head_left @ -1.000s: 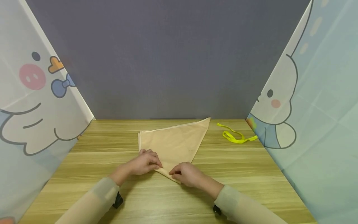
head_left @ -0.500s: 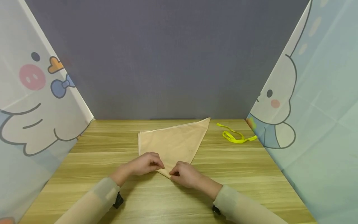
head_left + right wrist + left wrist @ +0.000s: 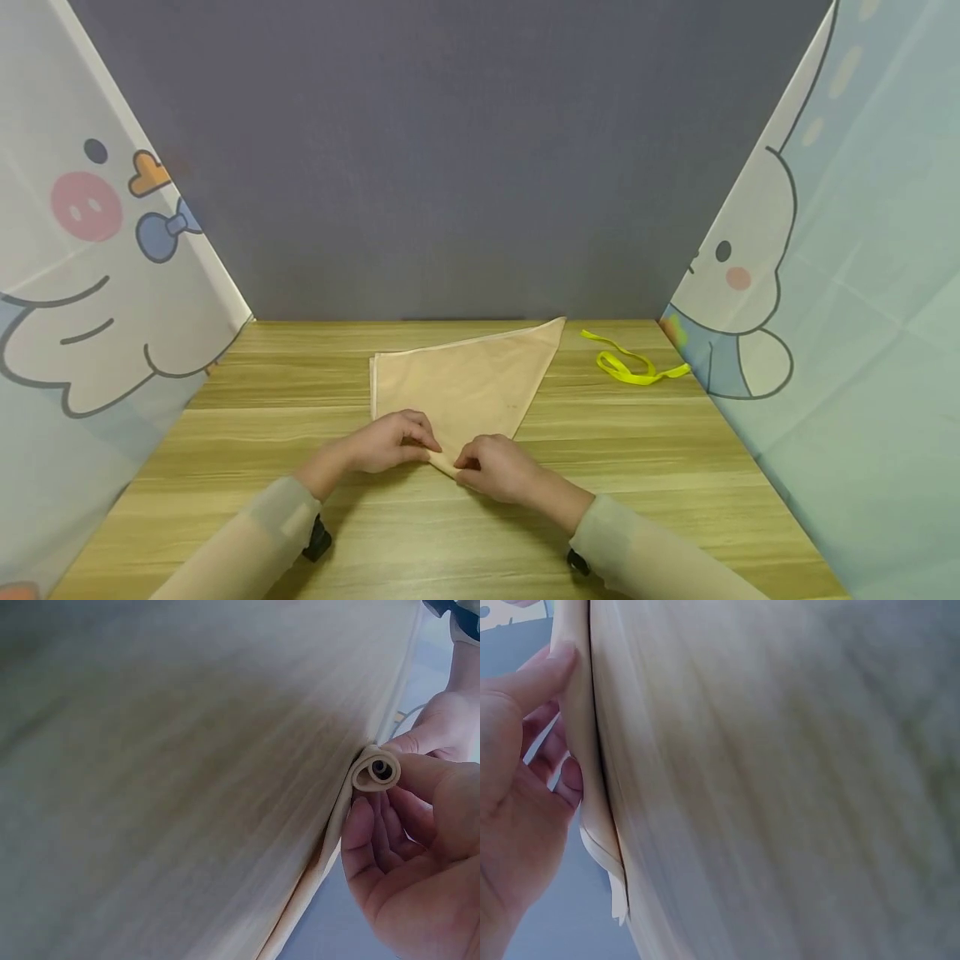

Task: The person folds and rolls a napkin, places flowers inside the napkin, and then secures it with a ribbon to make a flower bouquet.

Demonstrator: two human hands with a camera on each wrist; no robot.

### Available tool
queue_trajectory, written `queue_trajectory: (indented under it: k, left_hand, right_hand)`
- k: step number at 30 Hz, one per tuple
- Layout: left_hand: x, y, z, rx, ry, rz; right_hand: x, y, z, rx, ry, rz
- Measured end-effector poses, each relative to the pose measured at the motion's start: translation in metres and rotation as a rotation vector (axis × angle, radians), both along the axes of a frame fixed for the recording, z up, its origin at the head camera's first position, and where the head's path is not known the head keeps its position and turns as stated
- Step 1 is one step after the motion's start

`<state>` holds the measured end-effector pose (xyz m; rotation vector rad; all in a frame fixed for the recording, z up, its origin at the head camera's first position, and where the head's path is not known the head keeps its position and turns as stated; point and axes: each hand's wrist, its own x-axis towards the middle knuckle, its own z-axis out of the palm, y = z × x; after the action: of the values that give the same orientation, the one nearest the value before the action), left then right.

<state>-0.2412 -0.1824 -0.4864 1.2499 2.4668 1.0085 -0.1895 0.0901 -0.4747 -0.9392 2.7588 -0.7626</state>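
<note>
A beige cloth lies on the table, its near edge wound into a narrow roll. The left hand pinches the left part of this roll; in the left wrist view its thumb lies along the rolled cloth. Close beside it, the right hand pinches the right end of the roll between thumb and fingers. The right wrist view shows the roll's end as a spiral with a small hollow centre. The cloth's far right corner comes to a point at the back of the table.
A yellow ribbon lies loosely looped on the wooden table, right of the cloth. A dark grey panel stands behind the table. Cartoon-printed panels flank it on the left and right.
The left hand has shifted slightly right along the roll. The near tip of cloth that stuck out past the right hand's fingers is now tucked in at them. The ribbon has stayed put.
</note>
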Motion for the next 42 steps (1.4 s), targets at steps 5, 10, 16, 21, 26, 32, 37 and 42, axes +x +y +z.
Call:
queue_trajectory:
  k: [5, 10, 16, 21, 26, 32, 37, 42]
  left_hand:
    - [-0.0012, -0.0001, 0.0, -0.005, 0.024, 0.015]
    - [-0.0014, 0.0006, -0.0006, -0.025, -0.019, 0.047]
    - [-0.001, 0.0034, -0.0007, 0.007, -0.118, 0.067]
    - [-0.0008, 0.0035, 0.0016, -0.031, -0.094, 0.082]
    - [-0.001, 0.0046, 0.0023, -0.072, -0.008, 0.071]
    - [-0.001, 0.0065, 0.0018, -0.114, 0.092, 0.068]
    - [0.0011, 0.0066, 0.0032, -0.154, 0.103, 0.093]
    - [0.0028, 0.0064, 0.0037, -0.154, 0.099, 0.087]
  right_hand:
    - [0.0011, 0.0016, 0.0007, -0.02, -0.009, -0.001]
    - [0.0006, 0.0051, 0.0007, -0.071, -0.077, -0.003]
    - [-0.0007, 0.0082, -0.0001, -0.104, -0.105, 0.013]
    - [0.0012, 0.0075, 0.0019, -0.107, -0.122, 0.003]
    - [0.0021, 0.0065, 0.0036, -0.107, -0.152, -0.016]
    - [0.0018, 0.0052, 0.0034, -0.072, -0.104, -0.014]
    - [0.0047, 0.0019, 0.0047, 0.021, 0.057, 0.017]
    - [0.0058, -0.0008, 0.0051, 0.067, 0.092, 0.021]
